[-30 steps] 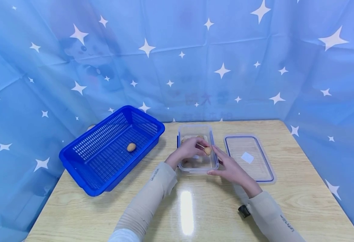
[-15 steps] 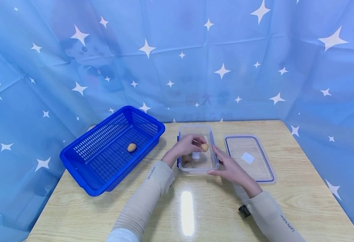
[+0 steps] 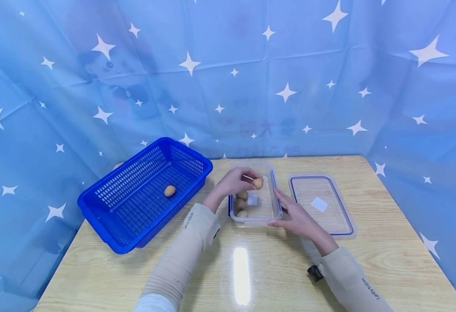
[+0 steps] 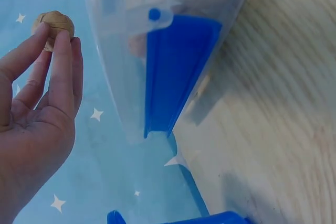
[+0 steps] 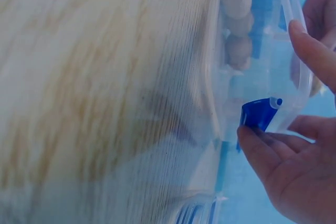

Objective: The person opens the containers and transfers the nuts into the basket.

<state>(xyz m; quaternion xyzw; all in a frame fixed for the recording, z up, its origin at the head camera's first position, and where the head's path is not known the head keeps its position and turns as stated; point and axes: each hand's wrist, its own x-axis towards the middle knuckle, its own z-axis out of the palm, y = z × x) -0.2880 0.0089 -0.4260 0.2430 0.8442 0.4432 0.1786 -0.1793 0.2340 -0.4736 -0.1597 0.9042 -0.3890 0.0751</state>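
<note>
My left hand (image 3: 231,182) pinches a walnut (image 3: 257,183) between thumb and fingertips, above the far part of a clear plastic food container (image 3: 256,222). In the left wrist view the seam of this walnut (image 4: 56,24) shows, beside the container's blue side clasp (image 4: 181,72). Several walnuts (image 3: 240,204) lie in a row along the container's left wall; the left hand hides its far left corner. My right hand (image 3: 295,217) holds the container's right side. The right wrist view has its fingers touching a blue clasp (image 5: 257,114), the thumb at the rim.
A blue slotted basket (image 3: 107,234) stands at the left with one walnut (image 3: 169,191) in it. Right of the container lies its clear lid (image 3: 321,221) with a blue seal and a white label. A blue star-patterned curtain (image 3: 228,78) hangs behind the wooden table (image 3: 200,277).
My left hand has moved left and away from me with the walnut, from the container's right side, uncovering the row of walnuts inside. The right hand has stayed at the container.
</note>
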